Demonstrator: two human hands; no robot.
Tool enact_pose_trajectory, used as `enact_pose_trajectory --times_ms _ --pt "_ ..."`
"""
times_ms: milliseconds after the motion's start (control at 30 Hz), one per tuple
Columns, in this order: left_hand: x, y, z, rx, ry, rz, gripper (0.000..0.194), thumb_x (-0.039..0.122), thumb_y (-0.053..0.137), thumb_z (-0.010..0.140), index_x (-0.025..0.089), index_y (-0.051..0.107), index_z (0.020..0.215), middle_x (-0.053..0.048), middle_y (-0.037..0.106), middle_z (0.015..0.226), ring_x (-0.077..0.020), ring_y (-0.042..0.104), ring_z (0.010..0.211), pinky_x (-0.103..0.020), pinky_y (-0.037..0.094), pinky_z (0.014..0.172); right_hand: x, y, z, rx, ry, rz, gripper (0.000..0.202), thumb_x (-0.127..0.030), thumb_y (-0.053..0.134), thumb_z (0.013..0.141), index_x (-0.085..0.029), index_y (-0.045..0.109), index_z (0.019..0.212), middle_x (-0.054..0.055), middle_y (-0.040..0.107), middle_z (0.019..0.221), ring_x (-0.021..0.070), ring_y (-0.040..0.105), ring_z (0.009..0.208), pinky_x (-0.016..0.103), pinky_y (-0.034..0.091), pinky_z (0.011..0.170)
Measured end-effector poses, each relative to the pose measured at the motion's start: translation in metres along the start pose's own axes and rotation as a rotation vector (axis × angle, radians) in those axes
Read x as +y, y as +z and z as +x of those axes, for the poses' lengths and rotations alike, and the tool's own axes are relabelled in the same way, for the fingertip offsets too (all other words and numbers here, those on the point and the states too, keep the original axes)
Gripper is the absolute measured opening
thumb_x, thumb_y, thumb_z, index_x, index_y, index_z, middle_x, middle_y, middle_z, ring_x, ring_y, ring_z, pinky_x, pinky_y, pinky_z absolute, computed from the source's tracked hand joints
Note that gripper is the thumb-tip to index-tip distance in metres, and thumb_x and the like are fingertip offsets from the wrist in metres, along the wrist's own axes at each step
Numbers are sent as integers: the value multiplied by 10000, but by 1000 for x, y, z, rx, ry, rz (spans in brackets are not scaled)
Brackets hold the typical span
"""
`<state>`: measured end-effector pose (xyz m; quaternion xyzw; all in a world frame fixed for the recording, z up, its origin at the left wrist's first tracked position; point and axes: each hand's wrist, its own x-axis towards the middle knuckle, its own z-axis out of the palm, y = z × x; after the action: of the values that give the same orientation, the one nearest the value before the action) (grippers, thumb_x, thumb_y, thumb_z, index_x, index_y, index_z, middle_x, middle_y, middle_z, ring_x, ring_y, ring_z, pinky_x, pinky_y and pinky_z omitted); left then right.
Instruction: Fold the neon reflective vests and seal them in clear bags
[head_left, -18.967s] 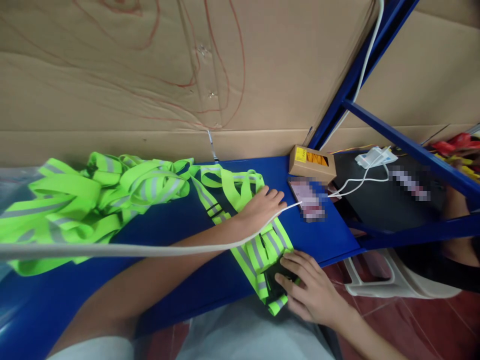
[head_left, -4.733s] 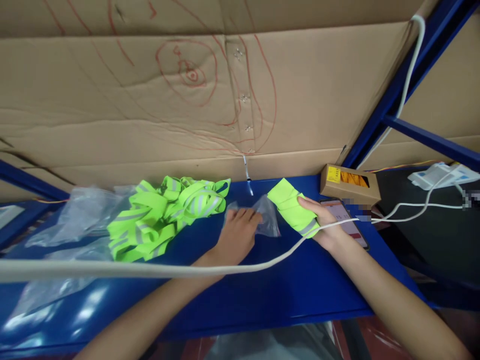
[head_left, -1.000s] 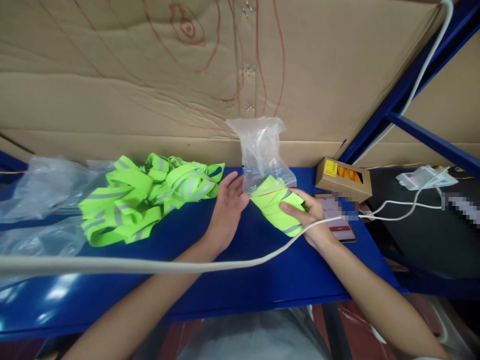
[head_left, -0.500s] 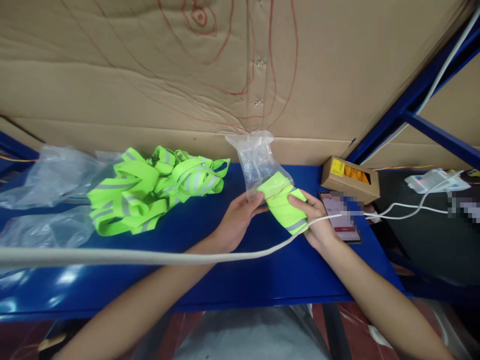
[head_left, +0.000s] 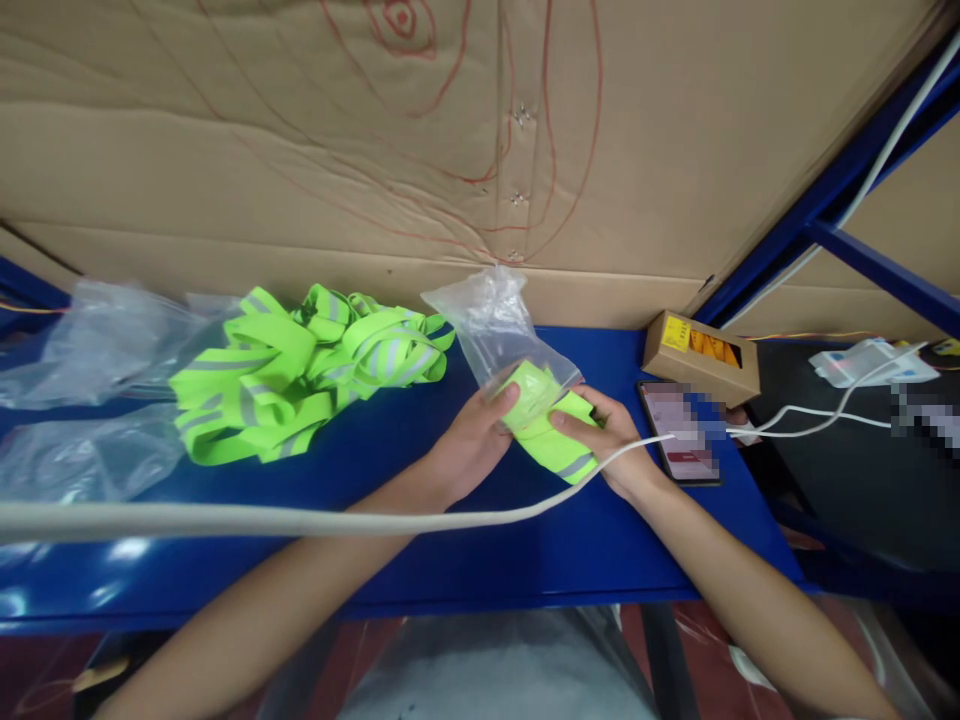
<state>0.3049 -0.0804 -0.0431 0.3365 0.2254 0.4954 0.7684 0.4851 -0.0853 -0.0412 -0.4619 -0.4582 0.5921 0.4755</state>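
My left hand [head_left: 480, 430] pinches the mouth of a clear plastic bag [head_left: 491, 325], with its thumb on top. A folded neon-yellow reflective strap [head_left: 562, 445] with grey bands sits partly inside the bag's mouth. My right hand [head_left: 611, 435] grips the strap's outer end, thumb above and fingers at the far edge. The bag's closed end points away toward the cardboard wall. A tangled pile of the same reflective straps [head_left: 300, 375] lies to the left of my hands on the blue table.
More clear plastic bags [head_left: 112, 335] lie at the far left. A white cable [head_left: 450, 521] crosses in front of my hands. To the right are a phone [head_left: 679, 440] and a small cardboard box [head_left: 701, 355] with orange contents. A cardboard wall [head_left: 300, 180] stands behind the blue table [head_left: 450, 570].
The strap has gone further into the bag, whose film now covers its near-left part. Both hands have shifted slightly left, and my left thumb has moved over the bag's mouth.
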Motion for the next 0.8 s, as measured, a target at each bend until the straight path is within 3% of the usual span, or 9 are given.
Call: enact_pose_trajectory --times_ms 100,267,433,533,667,800 --pt "-4 7 -2 36 1 9 478 409 769 878 186 675 1290 -116 697 1319 -309 642 1241 -414 493 1058 4 8 -4 26 -57 18 444 -506 874 725 -210 732 1024 15 746 884 203 689 749 304 541 689" --pt "-22 13 -3 55 44 31 529 395 844 802 158 696 1252 -133 716 1277 -334 636 1249 -465 454 1118 14 16 -8 103 -106 67 444 -627 720 853 -221 697 1029 30 754 905 213 697 756 301 548 644" --pt "-29 15 -5 43 68 44 473 363 817 836 174 694 1252 -122 702 1308 -314 639 1248 -459 447 1131 13 21 -11 136 -135 87 469 -664 568 947 -247 701 1114 39 753 1096 243 706 1017 359 563 885" --pt "-33 13 -6 27 61 53 476 357 820 834 179 692 1256 -118 700 1312 -314 640 1245 -463 452 1128 6 24 -11 113 -103 168 510 -677 560 944 -231 715 1135 58 751 1151 269 677 1141 392 540 979" --pt "-37 9 -4 37 40 83 501 351 824 830 180 679 1279 -124 690 1330 -321 628 1263 -470 446 1129 -1 25 -11 94 -10 299 481 -637 658 901 -215 717 1125 71 757 1147 294 669 1171 418 552 983" --pt "-28 7 0 91 92 73 491 362 786 868 171 669 1305 -130 671 1363 -313 612 1289 -448 433 1142 1 20 -9 48 7 347 412 -412 855 779 -234 701 1117 44 743 1179 270 678 1152 408 531 1032"
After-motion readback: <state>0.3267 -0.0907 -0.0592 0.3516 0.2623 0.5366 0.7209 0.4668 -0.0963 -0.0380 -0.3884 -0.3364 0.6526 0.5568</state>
